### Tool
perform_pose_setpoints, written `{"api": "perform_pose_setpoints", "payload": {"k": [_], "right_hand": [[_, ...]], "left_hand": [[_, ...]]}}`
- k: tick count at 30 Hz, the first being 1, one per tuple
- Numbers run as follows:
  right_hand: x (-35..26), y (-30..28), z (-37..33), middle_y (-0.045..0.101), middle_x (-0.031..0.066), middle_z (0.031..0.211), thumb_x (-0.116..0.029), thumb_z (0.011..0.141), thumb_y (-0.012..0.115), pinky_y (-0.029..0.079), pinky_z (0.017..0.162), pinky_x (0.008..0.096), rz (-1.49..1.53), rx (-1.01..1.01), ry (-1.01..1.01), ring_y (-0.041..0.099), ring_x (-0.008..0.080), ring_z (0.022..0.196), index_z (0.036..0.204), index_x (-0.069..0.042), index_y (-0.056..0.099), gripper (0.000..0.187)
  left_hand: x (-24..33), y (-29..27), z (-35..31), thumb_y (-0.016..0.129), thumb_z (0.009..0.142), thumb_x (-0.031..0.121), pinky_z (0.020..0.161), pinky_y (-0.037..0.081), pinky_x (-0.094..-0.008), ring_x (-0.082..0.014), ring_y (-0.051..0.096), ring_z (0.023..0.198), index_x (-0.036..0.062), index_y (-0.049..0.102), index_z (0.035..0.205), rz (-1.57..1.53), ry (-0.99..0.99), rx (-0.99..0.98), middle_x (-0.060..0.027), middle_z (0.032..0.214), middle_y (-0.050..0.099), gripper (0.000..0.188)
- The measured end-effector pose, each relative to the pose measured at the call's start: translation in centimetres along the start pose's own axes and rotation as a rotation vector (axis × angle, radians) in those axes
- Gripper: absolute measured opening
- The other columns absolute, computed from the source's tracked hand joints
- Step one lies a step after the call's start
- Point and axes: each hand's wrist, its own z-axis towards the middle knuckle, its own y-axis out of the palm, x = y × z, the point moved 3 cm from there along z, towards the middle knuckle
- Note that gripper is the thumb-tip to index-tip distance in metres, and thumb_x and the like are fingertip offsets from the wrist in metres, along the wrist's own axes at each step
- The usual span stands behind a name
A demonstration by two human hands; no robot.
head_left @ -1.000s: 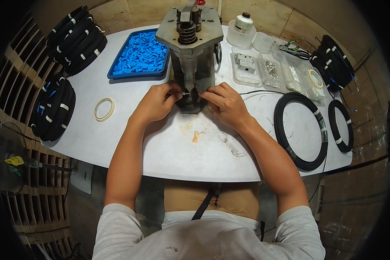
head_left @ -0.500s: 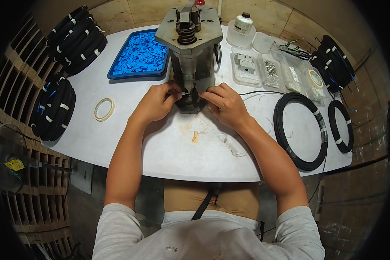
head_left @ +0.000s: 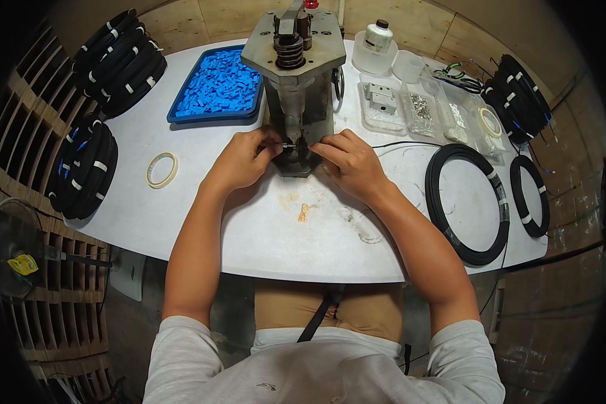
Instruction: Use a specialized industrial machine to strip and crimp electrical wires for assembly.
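A grey metal crimping press (head_left: 299,114) stands at the far middle of the table, a coil spring on its top. At its lower jaws my left hand (head_left: 244,158) pinches a small silvery piece (head_left: 288,145), perhaps a cable terminal; its far end is hidden by my fingers. On the other side of the jaws, my right hand (head_left: 351,161) is closed on a thin black cable (head_left: 405,142). That cable trails from my fingers to a large black coil (head_left: 435,202) on the right. Where cable and silvery piece meet is too dark to make out.
A dark tray of small blue pieces (head_left: 175,116) sits left of the press. Cable coils (head_left: 87,168) stand at the left edge, more (head_left: 530,195) at the right. A tape roll (head_left: 161,170) lies left; clear boxes of metal parts (head_left: 421,113) and a white bottle (head_left: 378,38) stand back right.
Both hands keep the same place at the press, with no visible shift. At the far left, the yellow item on the fan has moved slightly.
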Motion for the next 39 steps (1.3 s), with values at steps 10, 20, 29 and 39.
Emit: {"api": "perform_pose_setpoints", "payload": {"k": [10, 20, 29, 39], "right_hand": [[-0.03, -0.01, 0.02, 0.072, 0.0055, 0.105, 0.005, 0.07, 0.076, 0.058, 0.082, 0.0366, -0.008, 0.002, -0.007, 0.065, 0.0255, 0.093, 0.118, -0.009, 0.076, 0.05], [-0.04, 0.08, 0.02, 0.071, 0.0066, 0.106, 0.006, 0.069, 0.075, 0.058, 0.082, 0.0369, -0.02, -0.003, -0.015, 0.064, 0.0262, 0.092, 0.119, -0.008, 0.075, 0.051], [-0.04, 0.33, -0.04, 0.071, 0.0036, 0.106, 0.004, 0.069, 0.076, 0.057, 0.082, 0.0374, -0.017, 0.01, -0.002, 0.063, 0.026, 0.093, 0.116, -0.01, 0.077, 0.049], [-0.13, 0.22, 0.06, 0.07, 0.0034, 0.105, 0.004, 0.068, 0.075, 0.057, 0.083, 0.0366, -0.034, 0.023, -0.01, 0.063, 0.0255, 0.093, 0.115, -0.01, 0.077, 0.049]], "left_hand": [[-0.17, 0.05, 0.0, 0.064, 0.1, 0.006, 0.085, 0.057, -0.0342, -0.0204, 0.074, 0.09, -0.0031, 0.07, 0.11, -0.005, -0.003, 0.0, -0.0132, 0.095, 0.077, 0.014], [0.23, -0.07, -0.09, 0.065, 0.099, 0.006, 0.085, 0.057, -0.0342, -0.0204, 0.074, 0.089, -0.0028, 0.071, 0.11, -0.03, -0.019, 0.001, -0.0134, 0.095, 0.077, 0.015], [-0.03, 0.05, -0.09, 0.065, 0.099, 0.006, 0.085, 0.057, -0.0342, -0.0206, 0.073, 0.089, -0.0027, 0.071, 0.109, -0.022, -0.007, 0.011, -0.0132, 0.094, 0.077, 0.015], [-0.03, 0.05, 0.03, 0.062, 0.1, 0.004, 0.087, 0.057, -0.034, -0.0203, 0.073, 0.091, -0.0034, 0.07, 0.11, -0.036, 0.002, -0.011, -0.0131, 0.096, 0.077, 0.015]]}}
